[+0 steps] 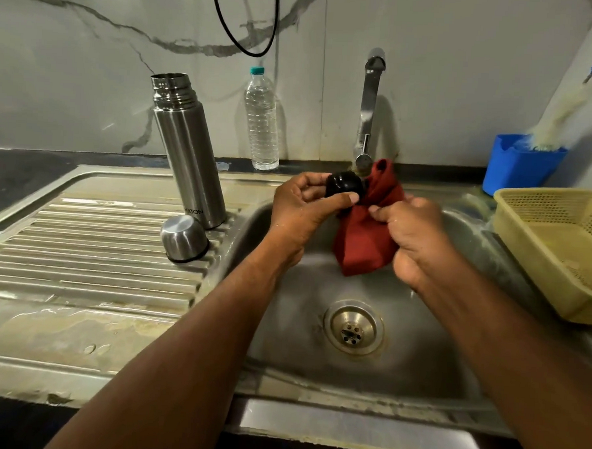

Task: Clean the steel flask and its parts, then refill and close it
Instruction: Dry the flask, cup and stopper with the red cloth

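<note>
The open steel flask (188, 150) stands upright on the ribbed drainboard, left of the sink bowl. Its steel cup lid (184, 238) lies mouth down in front of it. Over the sink bowl, my left hand (302, 207) grips the black stopper (344, 186) between thumb and fingers. My right hand (413, 240) holds a red cloth (366, 228) bunched against the stopper, just below the tap's base.
A steel tap (368, 104) rises behind the sink bowl (282, 326), whose drain (352, 327) sits at its middle. A clear plastic water bottle (261, 119) stands by the wall. At the right are a yellow basket (554, 244) and a blue holder (520, 167).
</note>
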`<state>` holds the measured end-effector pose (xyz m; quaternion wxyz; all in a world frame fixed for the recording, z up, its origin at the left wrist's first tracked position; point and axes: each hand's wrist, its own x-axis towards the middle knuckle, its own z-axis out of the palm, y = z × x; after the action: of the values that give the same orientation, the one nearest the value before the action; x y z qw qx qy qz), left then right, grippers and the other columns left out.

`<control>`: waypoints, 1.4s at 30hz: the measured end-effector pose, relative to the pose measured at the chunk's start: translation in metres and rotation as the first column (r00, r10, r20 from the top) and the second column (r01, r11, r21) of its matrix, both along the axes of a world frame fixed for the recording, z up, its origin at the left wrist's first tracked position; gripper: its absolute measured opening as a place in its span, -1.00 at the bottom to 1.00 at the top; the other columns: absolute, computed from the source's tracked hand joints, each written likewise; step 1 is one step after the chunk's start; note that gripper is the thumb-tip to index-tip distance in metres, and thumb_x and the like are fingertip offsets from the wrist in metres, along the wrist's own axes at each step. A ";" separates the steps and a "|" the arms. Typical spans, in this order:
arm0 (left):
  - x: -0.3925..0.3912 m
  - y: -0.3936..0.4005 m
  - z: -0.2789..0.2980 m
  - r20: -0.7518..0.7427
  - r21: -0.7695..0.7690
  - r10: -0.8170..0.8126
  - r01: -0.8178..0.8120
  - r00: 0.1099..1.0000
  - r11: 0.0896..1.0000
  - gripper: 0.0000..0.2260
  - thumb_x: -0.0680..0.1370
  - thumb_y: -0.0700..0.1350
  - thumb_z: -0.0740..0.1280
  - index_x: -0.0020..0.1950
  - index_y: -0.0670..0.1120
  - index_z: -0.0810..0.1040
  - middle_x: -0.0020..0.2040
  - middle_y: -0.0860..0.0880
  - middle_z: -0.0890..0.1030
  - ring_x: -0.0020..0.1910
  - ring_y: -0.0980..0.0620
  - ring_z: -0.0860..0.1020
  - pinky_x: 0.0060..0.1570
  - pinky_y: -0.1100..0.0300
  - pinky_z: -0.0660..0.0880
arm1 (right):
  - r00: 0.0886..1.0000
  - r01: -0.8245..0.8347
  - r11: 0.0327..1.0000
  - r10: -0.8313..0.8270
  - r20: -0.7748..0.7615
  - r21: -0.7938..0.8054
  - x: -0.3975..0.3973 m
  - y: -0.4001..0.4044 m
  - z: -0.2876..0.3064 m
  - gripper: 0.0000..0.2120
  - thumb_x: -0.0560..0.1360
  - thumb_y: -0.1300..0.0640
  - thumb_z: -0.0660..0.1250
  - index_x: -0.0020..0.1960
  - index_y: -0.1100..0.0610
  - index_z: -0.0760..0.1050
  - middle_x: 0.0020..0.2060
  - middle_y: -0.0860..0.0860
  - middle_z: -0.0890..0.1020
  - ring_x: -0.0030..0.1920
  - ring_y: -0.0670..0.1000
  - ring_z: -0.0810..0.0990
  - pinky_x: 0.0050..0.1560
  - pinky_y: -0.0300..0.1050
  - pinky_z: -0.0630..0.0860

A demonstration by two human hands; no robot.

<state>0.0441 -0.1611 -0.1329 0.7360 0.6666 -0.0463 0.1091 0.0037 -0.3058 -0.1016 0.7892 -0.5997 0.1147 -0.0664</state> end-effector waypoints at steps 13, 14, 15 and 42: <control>-0.006 0.010 0.002 0.075 0.385 0.160 -0.177 0.984 0.906 -0.60 0.31 -0.13 0.72 0.09 -0.04 0.72 -0.05 0.07 0.76 -0.04 0.16 0.73 0.05 0.19 0.68 | 0.996 -0.018 0.909 0.053 0.073 -0.417 0.002 -0.013 -0.008 -0.64 0.52 0.40 0.34 -0.19 -0.06 0.61 -0.19 -0.04 0.71 -0.06 0.04 0.70 0.02 0.03 0.63; -0.008 0.010 0.002 0.086 0.424 0.158 -0.180 0.984 0.887 -0.60 0.30 -0.09 0.73 0.08 -0.03 0.72 -0.07 0.08 0.76 -0.06 0.16 0.72 0.04 0.18 0.69 | 0.992 -0.010 0.903 0.062 0.109 -0.430 0.002 -0.013 -0.007 -0.63 0.53 0.38 0.35 -0.18 -0.10 0.60 -0.17 -0.08 0.71 -0.04 0.00 0.69 0.05 0.02 0.63; -0.011 0.010 0.002 0.092 0.451 0.161 -0.185 0.983 0.873 -0.59 0.28 -0.08 0.74 0.07 -0.03 0.73 -0.08 0.07 0.76 -0.08 0.16 0.72 0.03 0.15 0.69 | 0.988 -0.029 0.896 0.093 0.124 -0.444 0.002 -0.013 -0.007 -0.62 0.54 0.37 0.36 -0.15 -0.14 0.61 -0.14 -0.10 0.71 -0.02 -0.01 0.69 0.08 0.03 0.64; -0.162 0.173 0.014 0.028 0.752 0.586 -0.404 0.810 0.521 -0.62 0.20 0.10 0.68 -0.05 0.09 0.69 -0.18 0.19 0.72 -0.14 0.18 0.69 -0.03 0.12 0.64 | 0.948 -0.216 0.809 0.308 0.081 -0.547 -0.015 0.001 -0.019 -0.68 0.56 0.34 0.41 -0.05 -0.11 0.65 -0.07 -0.02 0.71 0.00 0.07 0.67 0.00 -0.02 0.59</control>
<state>-0.1175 0.0120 -0.1189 0.3460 0.8940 0.1922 0.2101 -0.0109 -0.3046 -0.1203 0.6007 -0.7966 -0.0583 -0.0352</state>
